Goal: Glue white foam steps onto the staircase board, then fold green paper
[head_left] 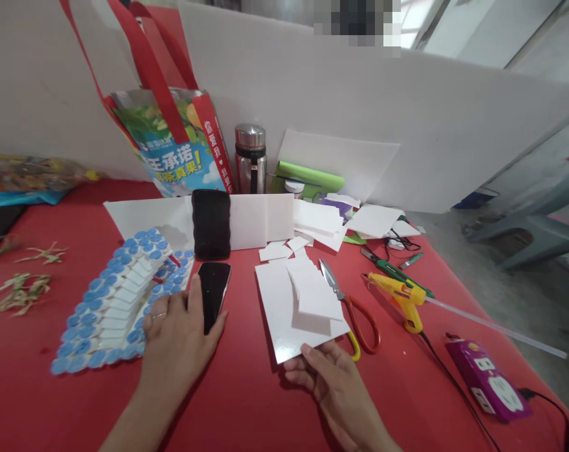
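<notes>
My left hand point(178, 329) straddles a dark-screened smartphone point(215, 290), with the index finger along its left edge and the thumb at its right edge. Its other fingers reach over the right part of a white craft piece point(117, 314) edged with blue round discs and carrying a row of white strips like steps. My right hand point(329, 380) pinches the near edge of a white card point(277, 314) between thumb and fingers. A smaller folded white piece point(315, 289) lies on that card. Scissors point(362, 323) with red and yellow handles lie just right of the card, partly covered by it.
A yellow glue gun point(402, 295) with a clear stick, a green cutter point(392, 270) and a purple box point(489, 380) lie right. White scraps point(319, 220), a steel flask point(250, 160), a shopping bag point(171, 144) and a black upright object point(211, 225) stand behind. Dried bits point(23, 292) lie left.
</notes>
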A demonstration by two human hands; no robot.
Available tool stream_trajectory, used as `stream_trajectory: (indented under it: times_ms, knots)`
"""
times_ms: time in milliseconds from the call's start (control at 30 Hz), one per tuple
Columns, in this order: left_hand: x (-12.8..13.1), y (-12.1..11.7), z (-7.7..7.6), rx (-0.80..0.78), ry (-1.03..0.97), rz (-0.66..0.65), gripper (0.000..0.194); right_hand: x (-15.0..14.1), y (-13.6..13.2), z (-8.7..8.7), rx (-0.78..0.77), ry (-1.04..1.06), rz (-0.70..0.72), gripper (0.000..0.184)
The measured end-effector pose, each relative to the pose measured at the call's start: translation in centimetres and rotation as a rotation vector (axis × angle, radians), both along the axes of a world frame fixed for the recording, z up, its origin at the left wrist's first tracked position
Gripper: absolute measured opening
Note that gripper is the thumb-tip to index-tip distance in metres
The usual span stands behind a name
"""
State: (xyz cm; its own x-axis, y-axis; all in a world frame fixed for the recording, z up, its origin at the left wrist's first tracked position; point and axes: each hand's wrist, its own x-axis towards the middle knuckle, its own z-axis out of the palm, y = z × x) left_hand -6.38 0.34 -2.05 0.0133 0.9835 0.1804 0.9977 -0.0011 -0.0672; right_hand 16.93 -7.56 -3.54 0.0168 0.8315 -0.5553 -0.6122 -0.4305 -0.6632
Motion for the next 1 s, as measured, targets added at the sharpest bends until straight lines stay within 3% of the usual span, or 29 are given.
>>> stream_trajectory:
  times_ms: [267,500,633,900,1000]
  knots:
    - [0.7,-1.0,-0.6,0.015,-0.017,0.099,0.082,0.3,-0.6,-0.5,0.037,-0.02,-0.026,0.044]
    - [1.0,-3.4,-2.1,0.215,-0.121,-0.142,0.081,0.5,-0.4,-0.7,0.078,-0.028,-0.007,0.037]
    - [1.2,-3.7,-2.1,0.211,-0.216,-0.248,0.083,0.4,-0.3,-0.7,0.079,-0.04,-0.013,0.038]
    - [1.3,-3.7,-1.5,0.189,-0.537,-0.163,0.084,0.4,0.5,-0.5,0.033,-0.029,0.015,0.041]
    - [1.1,-4.1,-1.2,0.211,-0.608,-0.198,0.084,0.6,0.6,-0.4,0.028,-0.028,0.013,0.042]
